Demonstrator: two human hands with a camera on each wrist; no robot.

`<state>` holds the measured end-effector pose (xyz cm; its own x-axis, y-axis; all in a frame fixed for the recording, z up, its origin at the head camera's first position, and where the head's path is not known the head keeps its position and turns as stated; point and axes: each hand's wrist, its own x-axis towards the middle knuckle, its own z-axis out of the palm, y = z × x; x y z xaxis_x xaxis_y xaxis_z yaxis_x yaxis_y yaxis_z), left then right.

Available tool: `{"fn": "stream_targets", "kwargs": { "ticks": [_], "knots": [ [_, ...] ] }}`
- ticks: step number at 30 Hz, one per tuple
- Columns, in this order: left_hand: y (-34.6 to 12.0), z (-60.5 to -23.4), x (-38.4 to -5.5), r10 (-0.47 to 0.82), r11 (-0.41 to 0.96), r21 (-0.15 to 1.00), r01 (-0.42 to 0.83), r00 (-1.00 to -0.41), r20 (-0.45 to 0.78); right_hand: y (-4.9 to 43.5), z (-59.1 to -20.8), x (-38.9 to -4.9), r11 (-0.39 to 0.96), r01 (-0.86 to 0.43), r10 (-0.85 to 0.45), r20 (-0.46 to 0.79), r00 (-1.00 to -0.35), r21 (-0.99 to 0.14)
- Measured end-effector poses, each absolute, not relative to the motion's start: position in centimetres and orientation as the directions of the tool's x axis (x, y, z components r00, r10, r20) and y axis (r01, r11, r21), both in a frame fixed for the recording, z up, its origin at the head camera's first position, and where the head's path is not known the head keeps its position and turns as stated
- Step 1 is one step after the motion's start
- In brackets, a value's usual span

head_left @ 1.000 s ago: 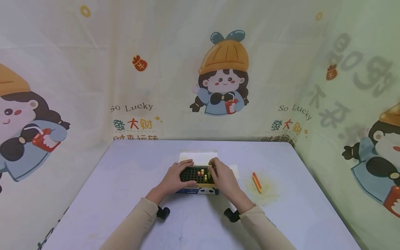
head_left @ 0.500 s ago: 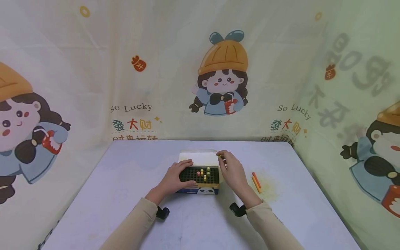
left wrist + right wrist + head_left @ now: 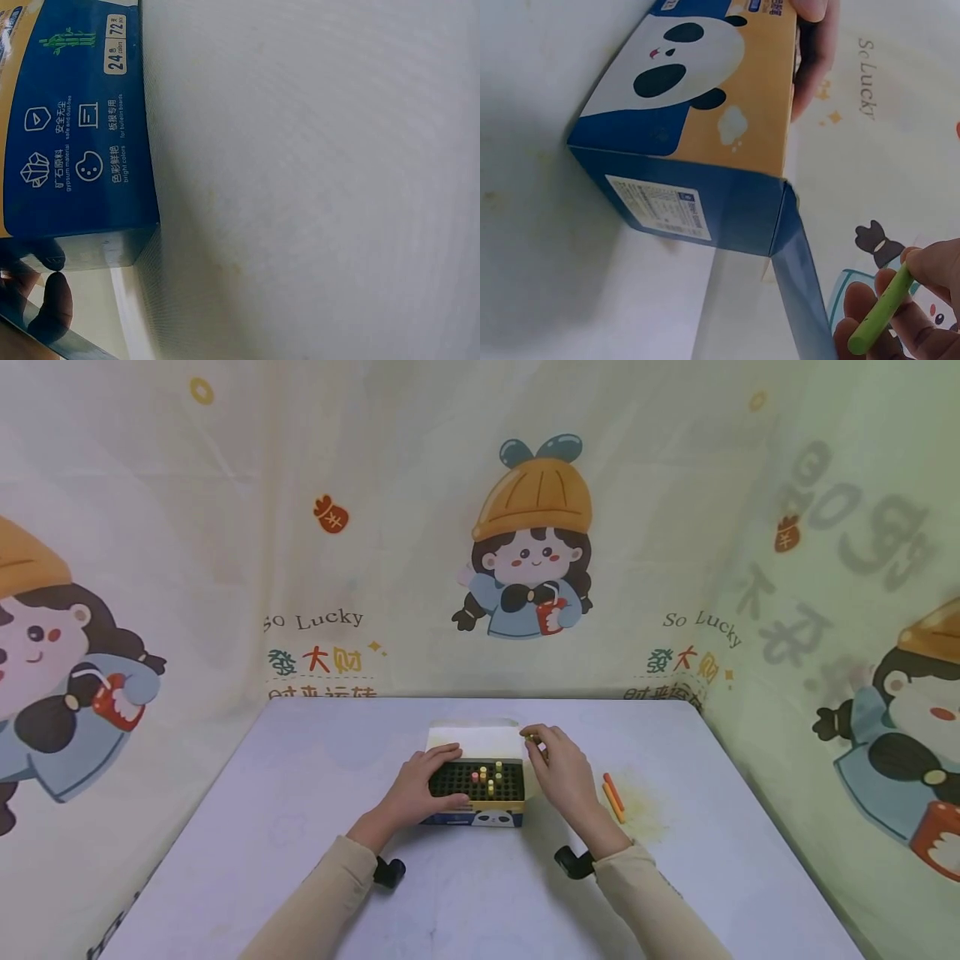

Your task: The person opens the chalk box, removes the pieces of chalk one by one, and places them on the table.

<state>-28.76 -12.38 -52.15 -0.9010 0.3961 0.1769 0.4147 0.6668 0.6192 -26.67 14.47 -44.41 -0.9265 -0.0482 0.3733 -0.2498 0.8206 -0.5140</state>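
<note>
A blue and yellow chalk box with a panda print stands with its lid up. Inside is a black rack of holes, where several yellow, pink and greenish chalk sticks stand on the right half. My left hand grips the left part of the box, thumb along the front edge and fingers toward the back. Just right of the raised lid, my right hand pinches a green chalk stick between thumb and fingers, clear of the rack.
Two chalk sticks, one orange and one red-orange, lie on the white table to the right, beside a yellowish stain. The white inside of the box lid leans back behind the rack. Printed cloth hangs behind the table.
My right hand has moved up and right, from over the rack to beside the lid, and pinches the green chalk stick there. My left hand stays on the box.
</note>
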Motion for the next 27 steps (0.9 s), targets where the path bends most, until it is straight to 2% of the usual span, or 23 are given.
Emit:
{"fn": "stream_targets", "kwargs": {
  "ticks": [27],
  "knots": [
    [-12.4, -52.1, -28.8, 0.399, 0.654, 0.624, 0.427, -0.896, 0.195, 15.7, -46.2, -27.2, 0.832, -0.208, -0.018, 0.349, -0.937, -0.514]
  ]
}}
